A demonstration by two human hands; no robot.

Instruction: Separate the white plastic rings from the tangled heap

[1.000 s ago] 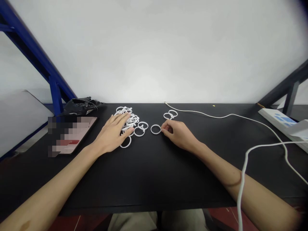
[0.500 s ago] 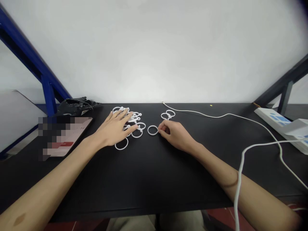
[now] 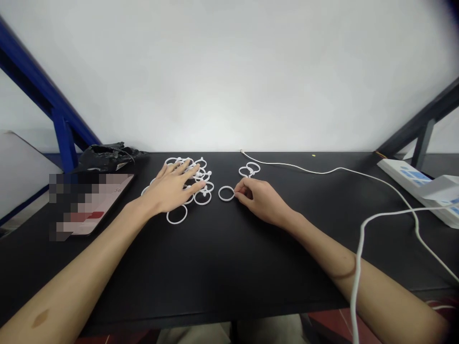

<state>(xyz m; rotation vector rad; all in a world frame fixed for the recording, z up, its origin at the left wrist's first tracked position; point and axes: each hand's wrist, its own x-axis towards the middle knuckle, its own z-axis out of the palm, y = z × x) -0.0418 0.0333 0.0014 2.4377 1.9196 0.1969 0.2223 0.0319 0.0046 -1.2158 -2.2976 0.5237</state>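
Observation:
My left hand (image 3: 174,188) lies flat with its fingers spread over a loose spread of white curtain rings (image 3: 177,223). Several of them peek out around the fingers and wrist, some showing small knobs or eyelets; the palm hides the rest. To the right, my right hand (image 3: 258,198) is closed, thumb and forefinger pinching the right edge of a single white curtain ring (image 3: 226,200) that lies at the table's surface. Just beyond its knuckles are a couple of overlapping white curtain rings (image 3: 253,163).
A phone (image 3: 107,200), partly blurred out, lies at the left on the black table (image 3: 222,267), with crumpled black plastic (image 3: 103,156) behind it. White cables (image 3: 304,168) cross the right side, one over my right forearm. A white power strip (image 3: 405,174) sits far right.
The rings under my left hand have spread out, some now showing left of the wrist. That hand has shifted slightly left. My right hand keeps its pinch on the single ring.

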